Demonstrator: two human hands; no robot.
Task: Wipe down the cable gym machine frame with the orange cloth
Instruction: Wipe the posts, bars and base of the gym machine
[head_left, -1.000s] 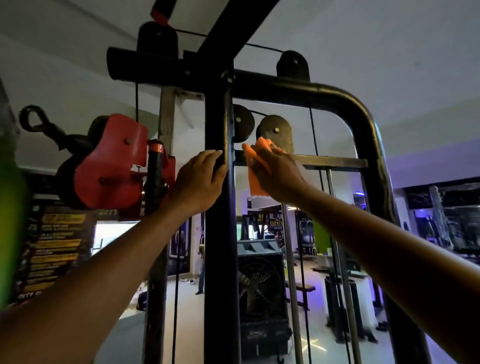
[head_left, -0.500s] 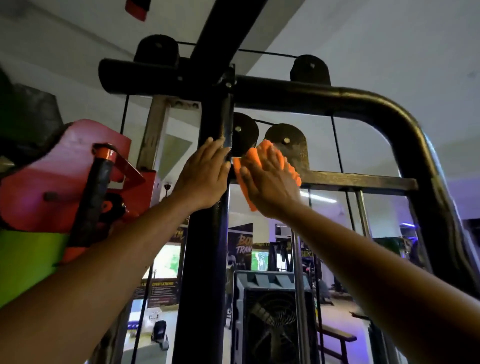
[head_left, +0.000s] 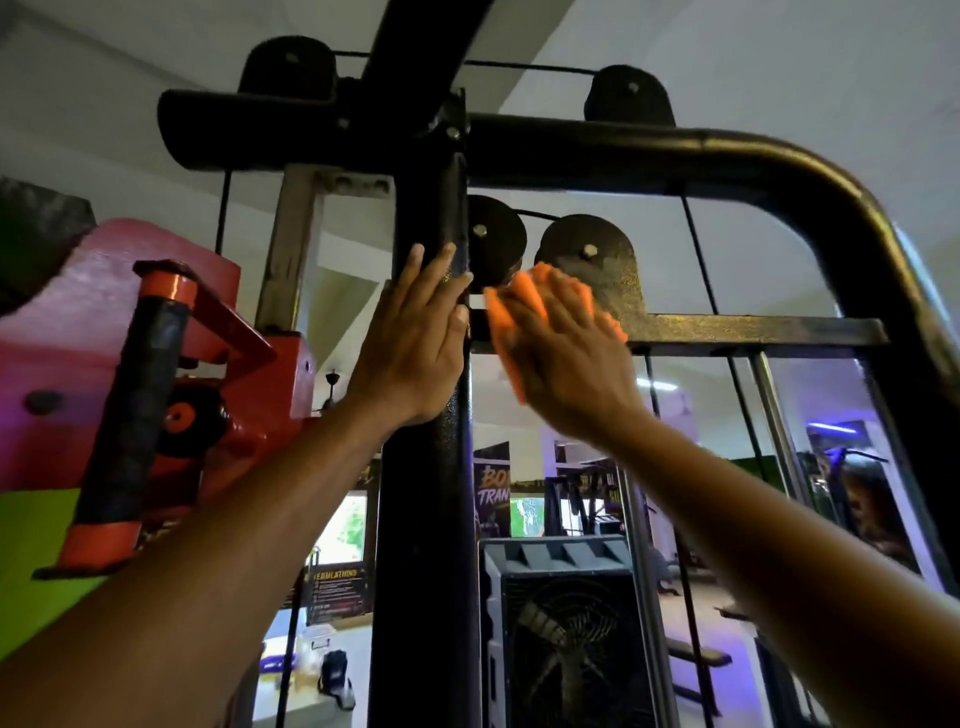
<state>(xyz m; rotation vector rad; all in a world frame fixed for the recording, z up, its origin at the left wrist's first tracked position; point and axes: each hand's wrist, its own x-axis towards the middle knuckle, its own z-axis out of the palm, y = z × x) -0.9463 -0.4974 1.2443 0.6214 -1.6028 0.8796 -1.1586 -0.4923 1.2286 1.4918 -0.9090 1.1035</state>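
Orange cloth lies under flat right hand; open-fingered left hand braces speckled post.

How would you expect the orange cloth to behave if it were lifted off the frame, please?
Probably floppy: the orange cloth bunches and folds under the flat right hand. Likely light, since straight fingers alone pin it against the crossbar.

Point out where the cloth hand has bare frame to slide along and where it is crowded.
Free: the flat crossbar rightward to the curved outer tube. Crowded: the right hand presses the orange cloth beside the pulleys, close to the left hand resting on the upright post.
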